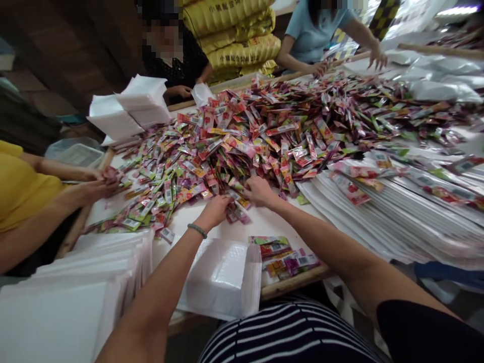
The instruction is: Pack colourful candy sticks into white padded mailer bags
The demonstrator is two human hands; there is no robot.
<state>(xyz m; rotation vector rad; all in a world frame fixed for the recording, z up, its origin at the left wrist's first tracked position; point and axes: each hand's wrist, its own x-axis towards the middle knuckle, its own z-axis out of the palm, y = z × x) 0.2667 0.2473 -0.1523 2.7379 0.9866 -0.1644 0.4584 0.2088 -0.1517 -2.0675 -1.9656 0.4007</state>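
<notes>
At the near edge of a heap of small colourful packets (230, 146), my two hands work close together. My left hand (215, 213), with a beaded bracelet on its wrist, is closed on a few small packets (237, 213) just above the white tabletop. My right hand (260, 192) is curled at the foot of the heap, its fingers bent round packets there; its fingertips are partly hidden. Below my hands a white padded mailer (215, 275) lies flat by the table edge. Several packets (289, 259) lie in a small group to its right.
Stacked white mailers stand at left (75, 297) and right (397, 217), with loose packets on the right stack. More mailers (130, 106) are piled at the far left. A yellow-sleeved person (26, 186) handles packets at left; two people work across the table. Yellow sacks (238, 50) stand behind.
</notes>
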